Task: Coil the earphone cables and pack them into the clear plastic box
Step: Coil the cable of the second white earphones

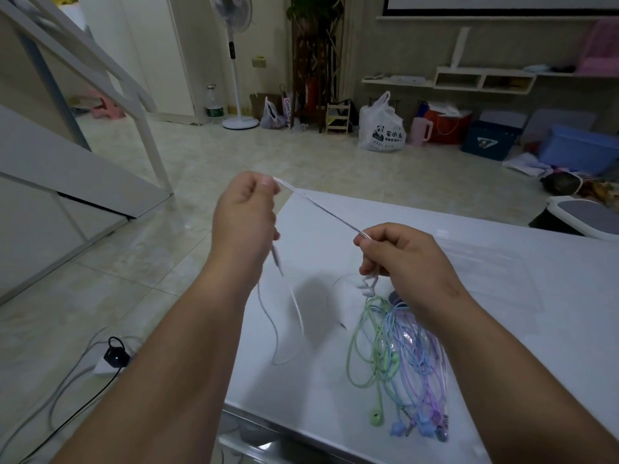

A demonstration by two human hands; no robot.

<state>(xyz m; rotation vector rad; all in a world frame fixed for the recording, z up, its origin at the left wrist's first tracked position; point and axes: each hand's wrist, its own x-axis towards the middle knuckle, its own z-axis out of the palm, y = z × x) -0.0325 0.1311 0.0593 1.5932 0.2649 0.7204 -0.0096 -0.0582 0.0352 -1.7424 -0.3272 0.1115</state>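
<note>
Our left hand (246,216) and right hand (402,252) each pinch the thin white earphone cable (321,206), taut between them. Tangled pastel earphones (398,360) lie near the white desk's (542,336) front edge.

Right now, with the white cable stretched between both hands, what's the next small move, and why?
Probably draw the hanging slack up as another turn between the hands. The left hand and right hand pinch several strands of the white cable taut, but a long loop dangles loose below, so the coil looks unfinished.
</note>
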